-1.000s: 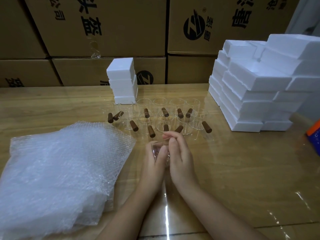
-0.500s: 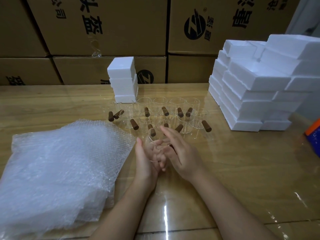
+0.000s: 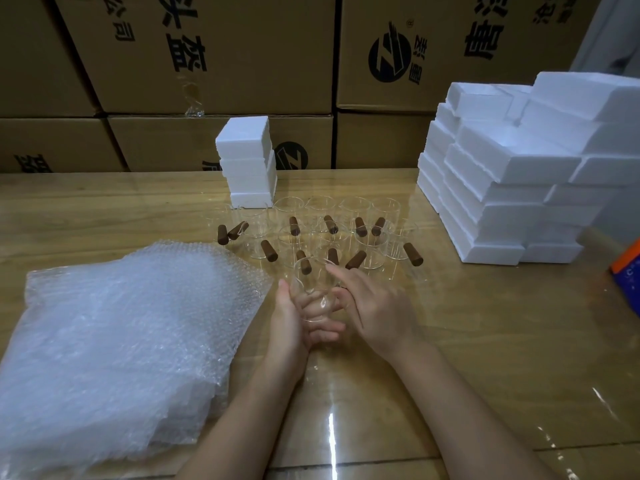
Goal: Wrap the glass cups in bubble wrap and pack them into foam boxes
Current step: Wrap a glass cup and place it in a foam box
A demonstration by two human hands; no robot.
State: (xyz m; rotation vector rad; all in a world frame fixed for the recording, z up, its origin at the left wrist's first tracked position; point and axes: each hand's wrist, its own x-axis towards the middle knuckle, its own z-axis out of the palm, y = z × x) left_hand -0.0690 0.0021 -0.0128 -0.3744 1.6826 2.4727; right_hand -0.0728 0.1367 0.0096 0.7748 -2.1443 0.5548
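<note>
Because the glass cup was thin-walled, clear and smooth, it would likely handle as light, brittle and apt to slip. The body, cradled low, seemed a safer hold than the stubby wooden handle on its far side. It was held over the table, just in front of the other cups and right of the bubble wrap. The left hand cupped it from below, its curled fingers showing through the glass. The right hand lay against its right side, fingers nearly straight, gripping nothing.
</note>
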